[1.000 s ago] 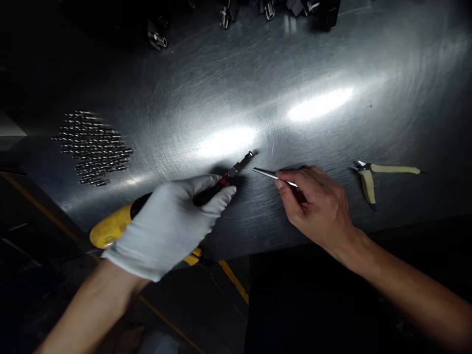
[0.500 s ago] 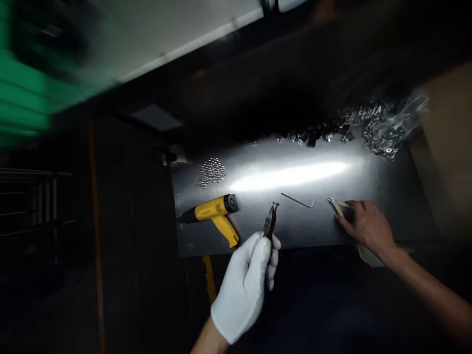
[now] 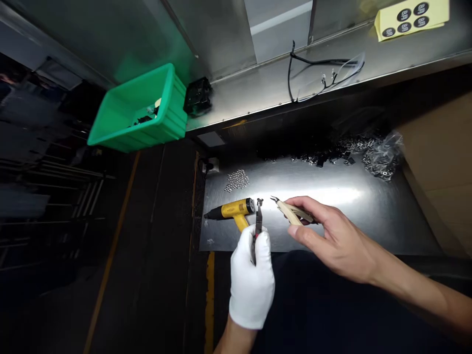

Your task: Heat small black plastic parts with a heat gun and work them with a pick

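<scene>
Gloved left hand [image 3: 252,278] closed around small pliers [image 3: 258,221] held upright, bare right hand [image 3: 332,236] gripping cream-handled side cutters [image 3: 291,212] between thumb and fingers just beside them, both above a steel worktop [image 3: 387,216] bearing a yellow heat gun [image 3: 230,210].

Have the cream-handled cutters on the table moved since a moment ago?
Yes. The cutters are now up in the right hand, and they have moved left, closer to the yellow heat gun, which lies on the metal table.
</scene>
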Demonstrator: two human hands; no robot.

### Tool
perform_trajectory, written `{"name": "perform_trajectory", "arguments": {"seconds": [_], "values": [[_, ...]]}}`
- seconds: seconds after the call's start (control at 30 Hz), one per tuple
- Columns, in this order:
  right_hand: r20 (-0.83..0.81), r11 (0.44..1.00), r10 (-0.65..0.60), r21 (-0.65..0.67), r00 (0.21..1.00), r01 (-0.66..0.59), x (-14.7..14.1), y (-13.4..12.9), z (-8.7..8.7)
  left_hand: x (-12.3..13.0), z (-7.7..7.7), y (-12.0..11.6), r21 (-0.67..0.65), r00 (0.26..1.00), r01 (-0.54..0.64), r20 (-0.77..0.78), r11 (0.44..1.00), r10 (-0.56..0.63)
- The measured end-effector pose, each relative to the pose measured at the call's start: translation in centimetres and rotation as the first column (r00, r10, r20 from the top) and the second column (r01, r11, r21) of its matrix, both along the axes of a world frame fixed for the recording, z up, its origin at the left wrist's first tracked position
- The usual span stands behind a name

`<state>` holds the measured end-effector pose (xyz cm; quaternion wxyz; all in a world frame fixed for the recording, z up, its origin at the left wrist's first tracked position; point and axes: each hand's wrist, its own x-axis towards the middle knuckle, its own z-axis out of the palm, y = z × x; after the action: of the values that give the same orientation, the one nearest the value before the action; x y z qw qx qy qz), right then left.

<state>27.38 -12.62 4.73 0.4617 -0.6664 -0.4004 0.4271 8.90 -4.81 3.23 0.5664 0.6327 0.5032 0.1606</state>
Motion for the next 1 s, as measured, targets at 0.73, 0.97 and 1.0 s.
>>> {"name": "perform_trajectory", "arguments": {"seconds": [0.73,0.97,1.0], "values": [[0.162,0.999,0.043,-0.02,0.986,-0.041,-3.5,1.6,1.3,-2.8,-0.5,-0.2,0.038,0.998,-0.051,-0.044,0.998,0.053],[0.193,0.998,0.052,-0.046,0.98,-0.044,-3.2,1.7,1.3,-2.6,-0.6,0.0,0.017,0.997,-0.061,-0.043,0.998,0.062],[0.198,0.997,0.055,-0.055,0.979,-0.045,-3.1,1.7,1.4,-2.6,-0.6,0.0,0.005,0.997,-0.068,-0.037,0.998,0.068]]}}
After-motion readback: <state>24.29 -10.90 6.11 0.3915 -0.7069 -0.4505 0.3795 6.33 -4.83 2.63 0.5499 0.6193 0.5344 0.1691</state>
